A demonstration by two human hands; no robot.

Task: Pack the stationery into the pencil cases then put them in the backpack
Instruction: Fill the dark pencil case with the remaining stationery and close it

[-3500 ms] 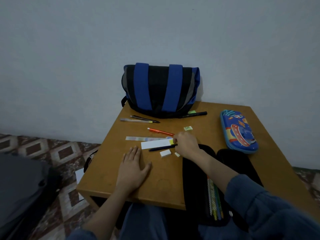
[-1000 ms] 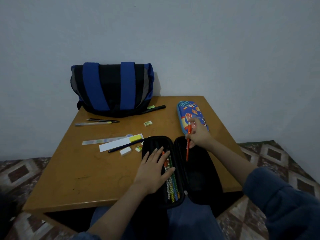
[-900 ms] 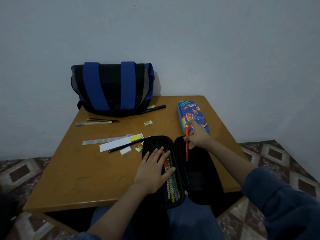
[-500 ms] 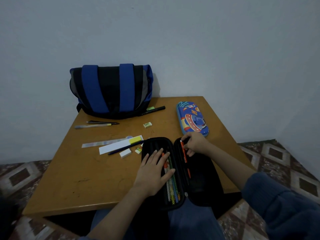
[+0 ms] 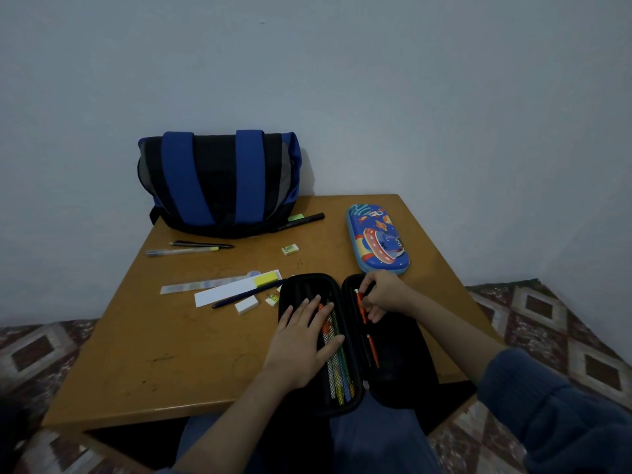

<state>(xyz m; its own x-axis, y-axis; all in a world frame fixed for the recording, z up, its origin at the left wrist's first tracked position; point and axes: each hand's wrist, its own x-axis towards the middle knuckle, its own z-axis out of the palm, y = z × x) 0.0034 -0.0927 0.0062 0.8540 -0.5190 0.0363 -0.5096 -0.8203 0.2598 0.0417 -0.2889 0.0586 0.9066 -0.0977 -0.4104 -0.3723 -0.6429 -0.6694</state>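
Packing under way: a person's right hand (image 5: pixel 386 295) pinches the top of an orange pen (image 5: pixel 371 343), seating it in the right half of the open black pencil case (image 5: pixel 403 357). The left hand (image 5: pixel 301 340) lies flat on the left half. Next, probably: let go and reach left for the dark pen (image 5: pixel 246 295).

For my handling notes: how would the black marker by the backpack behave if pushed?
The black marker looks round and smooth, so a sideways push would probably roll it. Its straight, thick barrel suggests it is stiff and light. The backpack behind it might stop a roll that way.
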